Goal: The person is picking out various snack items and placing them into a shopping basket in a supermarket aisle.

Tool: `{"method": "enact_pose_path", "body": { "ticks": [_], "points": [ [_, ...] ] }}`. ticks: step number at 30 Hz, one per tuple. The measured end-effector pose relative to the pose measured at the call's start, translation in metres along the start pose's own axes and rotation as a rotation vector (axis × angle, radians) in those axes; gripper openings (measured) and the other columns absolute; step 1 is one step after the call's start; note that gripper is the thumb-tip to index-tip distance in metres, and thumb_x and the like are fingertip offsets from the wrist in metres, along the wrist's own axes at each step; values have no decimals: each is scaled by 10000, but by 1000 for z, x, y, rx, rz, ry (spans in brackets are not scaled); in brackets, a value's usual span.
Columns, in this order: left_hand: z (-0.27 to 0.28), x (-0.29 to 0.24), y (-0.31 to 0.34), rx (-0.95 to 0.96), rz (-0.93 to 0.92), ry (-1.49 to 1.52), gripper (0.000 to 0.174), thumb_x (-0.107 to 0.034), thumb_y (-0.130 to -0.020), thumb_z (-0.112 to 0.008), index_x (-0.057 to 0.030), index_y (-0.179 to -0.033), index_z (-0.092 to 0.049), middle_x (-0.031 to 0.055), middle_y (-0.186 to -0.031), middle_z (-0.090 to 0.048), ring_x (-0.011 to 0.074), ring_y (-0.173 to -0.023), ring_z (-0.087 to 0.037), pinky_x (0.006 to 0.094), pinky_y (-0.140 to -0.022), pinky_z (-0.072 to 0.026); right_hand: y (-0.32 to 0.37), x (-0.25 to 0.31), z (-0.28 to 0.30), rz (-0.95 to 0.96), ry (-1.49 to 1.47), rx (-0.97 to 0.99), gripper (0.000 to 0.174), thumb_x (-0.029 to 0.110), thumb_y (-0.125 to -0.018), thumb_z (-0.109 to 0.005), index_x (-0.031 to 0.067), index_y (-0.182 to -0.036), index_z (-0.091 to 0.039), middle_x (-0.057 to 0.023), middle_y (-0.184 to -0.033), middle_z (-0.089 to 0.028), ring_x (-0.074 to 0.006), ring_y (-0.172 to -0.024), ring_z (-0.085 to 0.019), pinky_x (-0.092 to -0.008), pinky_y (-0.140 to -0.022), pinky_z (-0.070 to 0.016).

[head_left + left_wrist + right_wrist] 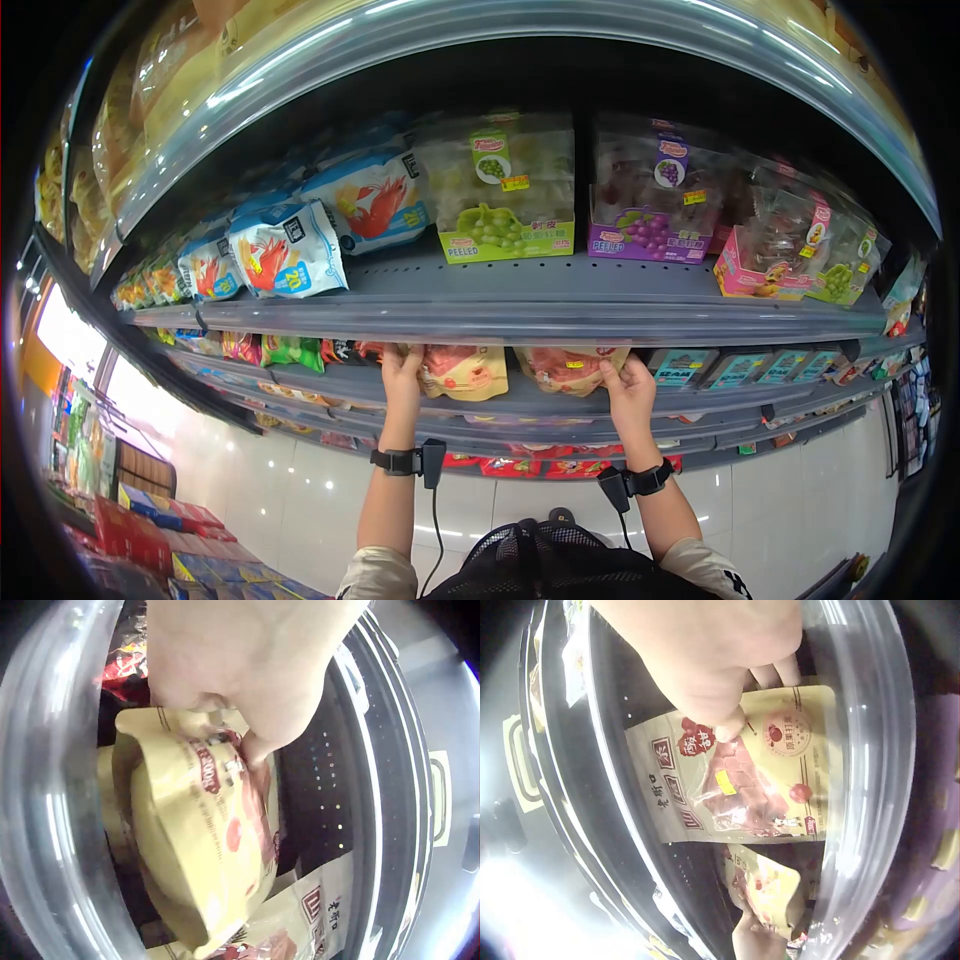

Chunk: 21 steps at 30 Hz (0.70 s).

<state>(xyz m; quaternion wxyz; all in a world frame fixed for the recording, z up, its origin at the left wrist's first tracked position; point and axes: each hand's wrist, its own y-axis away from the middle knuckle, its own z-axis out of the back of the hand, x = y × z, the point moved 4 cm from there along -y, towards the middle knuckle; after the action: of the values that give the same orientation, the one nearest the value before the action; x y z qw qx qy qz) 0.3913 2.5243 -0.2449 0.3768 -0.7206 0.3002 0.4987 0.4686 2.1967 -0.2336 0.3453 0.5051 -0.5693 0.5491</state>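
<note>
My left hand (402, 372) grips the left edge of a cream and red snack pouch (468, 372) on a lower shelf. In the left wrist view its thumb lies against the pouch front, with the other fingers partly hidden behind the bag. A matching pouch (572, 370) stands a little to the right, pinched at its right side by my right hand (630, 395). The right wrist view shows that thumb on the printed front (765, 776), beside a yellow price sticker (725, 782), and fingers tucked behind the edge. A gap separates the two pouches.
A clear shelf lip (500, 322) runs just above both hands. Dark boxes (680, 367) stand to the right of the pouches, and green bags (292, 351) to the left. Peeled grape candy packs (505, 220) and shrimp chip bags (287, 250) fill the shelf above.
</note>
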Motion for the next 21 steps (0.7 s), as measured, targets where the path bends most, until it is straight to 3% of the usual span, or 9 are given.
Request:
{"method": "enact_pose_path", "body": {
  "ticks": [2, 5, 6, 10, 12, 17, 21],
  "points": [
    [2, -10, 1, -101, -112, 214, 422, -98, -919, -570, 25, -1292, -417, 104, -1217, -540, 182, -1121, -511, 302, -986, -363, 0, -1, -1, 21, -10, -13, 213, 74, -885, -640, -63, -1042, -595, -100, -987, -660, -115, -908, -620, -253, -814, -493],
    [11, -25, 10, -139, -99, 228, 444, -107, -932, -539, 14, -1334, -393, 96, -1257, -522, 179, -1158, -490, 297, -1005, -345, 0, 0, -2, 76, -28, -57, 221, 93, -892, -639, -64, -1042, -596, -93, -976, -660, -102, -890, -610, -240, -803, -481],
    [15, -26, 11, -154, -125, 204, 371, -138, -948, -519, 2, -1285, -448, 80, -1227, -552, 154, -1079, -549, 294, -912, -434, 0, 0, -1, 95, -42, -79, 229, 116, -896, -640, -63, -1033, -601, -85, -966, -658, -98, -874, -607, -235, -788, -475],
    [19, -40, 32, -158, -20, 172, 252, -126, -938, -529, -9, -1160, -511, 55, -1101, -587, 125, -1005, -540, 270, -896, -401, -2, 15, -4, 133, -42, -132, 255, 175, -908, -638, -62, -999, -615, -57, -925, -652, -85, -826, -586, -224, -742, -457],
    [22, -40, 46, -200, 29, 164, 179, -146, -935, -542, -18, -1059, -535, 28, -1008, -600, 94, -912, -545, 246, -815, -420, -3, 24, -7, 125, -54, -98, 244, 173, -911, -632, -60, -982, -618, -46, -903, -649, -78, -805, -575, -220, -730, -450],
    [30, -46, 89, -300, 89, 110, 172, -184, -934, -559, -23, -992, -538, 30, -956, -601, 77, -863, -542, 234, -769, -433, 15, 29, -7, 78, -71, -79, 178, 146, -909, -621, -33, -910, -620, -2, -809, -619, -42, -715, -521, -196, -653, -416],
    [38, -51, 127, -358, 114, 87, 178, -191, -936, -554, -18, -975, -535, 33, -935, -595, 77, -847, -537, 232, -767, -433, 37, 20, 3, 13, 18, 89, 162, 138, -897, -624, 5, -805, -612, 44, -716, -559, 0, -646, -452, -180, -554, -348]
  ]
}}
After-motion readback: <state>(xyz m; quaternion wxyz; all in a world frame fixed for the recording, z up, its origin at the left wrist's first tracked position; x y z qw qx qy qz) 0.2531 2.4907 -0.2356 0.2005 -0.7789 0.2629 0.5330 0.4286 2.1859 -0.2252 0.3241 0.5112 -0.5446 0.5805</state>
